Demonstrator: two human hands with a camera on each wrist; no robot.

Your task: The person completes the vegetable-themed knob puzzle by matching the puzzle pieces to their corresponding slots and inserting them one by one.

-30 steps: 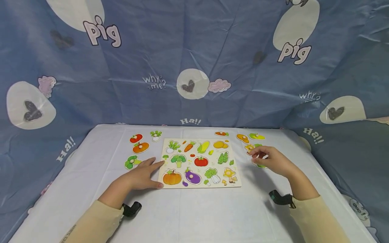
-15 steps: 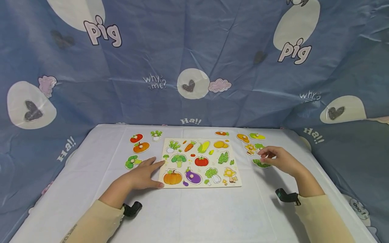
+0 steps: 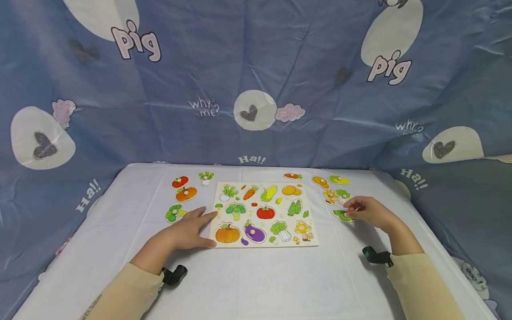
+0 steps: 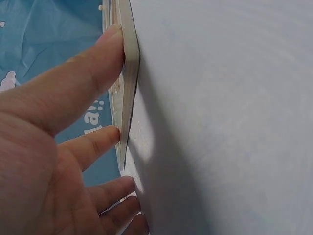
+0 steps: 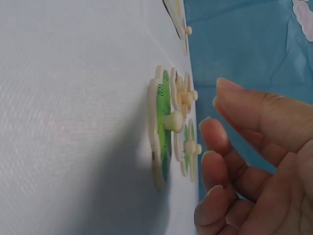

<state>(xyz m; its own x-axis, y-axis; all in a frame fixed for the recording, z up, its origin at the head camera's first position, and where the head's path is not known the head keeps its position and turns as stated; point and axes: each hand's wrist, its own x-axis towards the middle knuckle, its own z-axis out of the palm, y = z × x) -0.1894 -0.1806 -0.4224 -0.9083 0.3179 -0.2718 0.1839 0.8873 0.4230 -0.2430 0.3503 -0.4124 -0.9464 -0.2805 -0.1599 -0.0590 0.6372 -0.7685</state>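
Note:
A vegetable puzzle board [image 3: 282,217] lies flat on the white table, with a knobbed eggplant piece [image 3: 254,233] sitting in it. My left hand [image 3: 186,232] rests at the board's left side. Its thumb [image 4: 100,61] lies over the front corner and the index fingertip meets the edge, while the other fingers spread beyond. On the right, my right hand [image 3: 371,214] hovers over a green leafy vegetable piece [image 3: 341,215]. In the right wrist view, its loosely bent fingers stand apart from that piece's round wooden knob [image 5: 173,121], holding nothing.
Right of the board lie mushroom [image 3: 330,197], bok choy [image 3: 342,195], potato [image 3: 320,182] and corn [image 3: 338,179] pieces. A carrot piece [image 3: 293,176] lies behind it. Tomato [image 3: 180,182], pumpkin [image 3: 186,194], radish [image 3: 206,178] and broccoli [image 3: 174,213] pieces are on the left.
My right hand has moved rightward from beside the mushroom piece, then dipped slightly toward the green leafy piece. My left hand keeps its place at the board.

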